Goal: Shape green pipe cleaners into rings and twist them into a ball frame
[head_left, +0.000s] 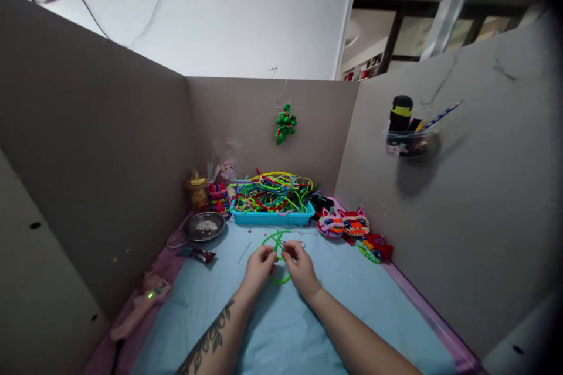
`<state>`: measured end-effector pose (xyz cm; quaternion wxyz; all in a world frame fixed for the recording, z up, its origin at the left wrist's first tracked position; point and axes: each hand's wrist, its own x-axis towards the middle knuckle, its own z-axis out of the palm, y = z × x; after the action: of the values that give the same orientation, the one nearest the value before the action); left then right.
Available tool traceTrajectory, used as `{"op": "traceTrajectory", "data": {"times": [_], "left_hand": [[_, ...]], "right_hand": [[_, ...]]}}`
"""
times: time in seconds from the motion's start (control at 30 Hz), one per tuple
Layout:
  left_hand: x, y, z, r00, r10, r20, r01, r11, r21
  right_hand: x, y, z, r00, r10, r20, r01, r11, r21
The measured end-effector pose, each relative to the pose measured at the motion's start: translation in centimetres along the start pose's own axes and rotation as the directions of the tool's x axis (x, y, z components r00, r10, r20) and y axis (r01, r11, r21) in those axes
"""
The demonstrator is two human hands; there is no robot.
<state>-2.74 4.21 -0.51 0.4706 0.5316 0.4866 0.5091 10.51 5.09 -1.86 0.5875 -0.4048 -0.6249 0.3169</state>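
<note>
My left hand and my right hand meet over the pale blue mat, both pinched on a bright green pipe cleaner. The green wire loops out beyond my fingertips and curls under them toward me. Behind it stands a turquoise tray heaped with pipe cleaners of many colours.
A small metal bowl sits at the left, a pink glue gun nearer on the left edge. Finished fuzzy cat-face pieces lie at the right. A green ornament hangs on the back partition; a cup of tools is fixed to the right wall.
</note>
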Motion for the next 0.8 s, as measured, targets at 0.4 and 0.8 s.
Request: {"op": "traceTrajectory", "data": {"times": [0.4, 0.8], "left_hand": [[0.08, -0.01, -0.19, 0.991, 0.127, 0.046, -0.132, 0.982, 0.131], [0.15, -0.2, -0.45, 0.985, 0.165, -0.044, -0.143, 0.94, 0.311]], "right_hand": [[0.38, 0.58, 0.47, 0.997, 0.077, 0.027, -0.081, 0.985, 0.155], [-0.14, -0.35, 0.49, 0.996, -0.013, 0.086, 0.022, 0.995, -0.099]]}}
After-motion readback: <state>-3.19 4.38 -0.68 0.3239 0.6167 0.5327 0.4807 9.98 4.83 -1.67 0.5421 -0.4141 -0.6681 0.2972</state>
